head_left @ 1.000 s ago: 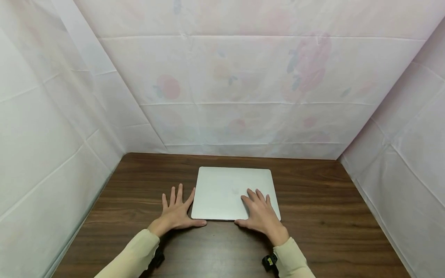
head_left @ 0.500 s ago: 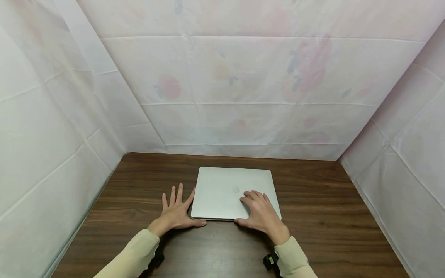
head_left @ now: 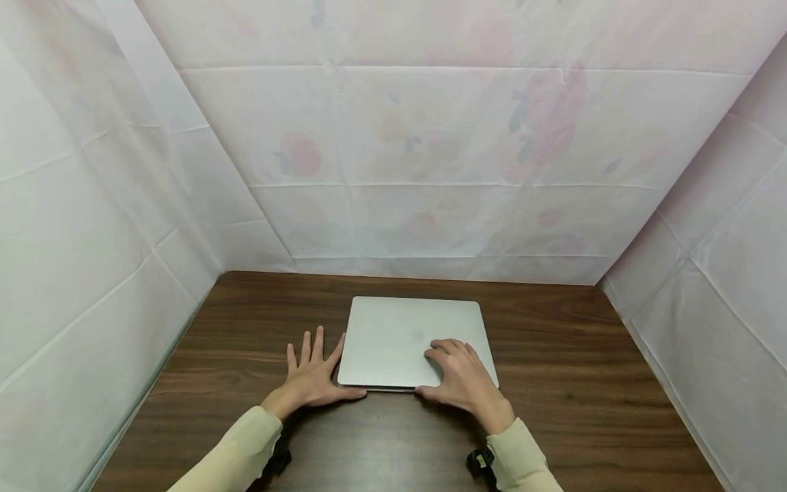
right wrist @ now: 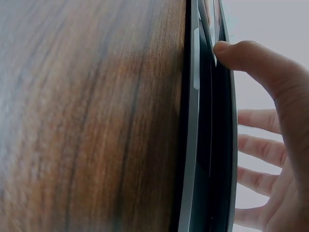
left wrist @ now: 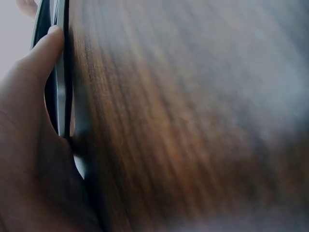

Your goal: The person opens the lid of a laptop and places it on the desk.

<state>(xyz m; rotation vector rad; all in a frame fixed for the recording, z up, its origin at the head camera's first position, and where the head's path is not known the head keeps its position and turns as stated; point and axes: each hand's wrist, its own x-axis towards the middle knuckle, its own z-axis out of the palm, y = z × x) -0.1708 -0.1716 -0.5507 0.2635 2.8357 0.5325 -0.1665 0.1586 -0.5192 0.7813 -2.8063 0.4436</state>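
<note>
A silver laptop (head_left: 387, 338) lies on the brown wooden table. Its lid (right wrist: 232, 159) stands slightly raised off the base (right wrist: 189, 159), with a narrow dark gap showing at the front edge. My right hand (head_left: 462, 384) pinches the lid near the front right, thumb at its underside and fingertips on top. Spread wide, my left hand (head_left: 309, 381) rests at the laptop's front left corner. Its fingers lie on the table beside the left edge, and its thumb (left wrist: 46, 53) touches the front edge of the base.
The wooden table (head_left: 553, 355) extends around the laptop on all sides. White patterned cloth (head_left: 393, 137) hangs behind it and along both sides. A small black device (head_left: 479, 462) is strapped at the right wrist, below a pale sleeve (head_left: 519, 451).
The lid's front edge has come up slightly from the base. My right fingers have drawn in a little and curl more on the lid; my left hand has stayed in place.
</note>
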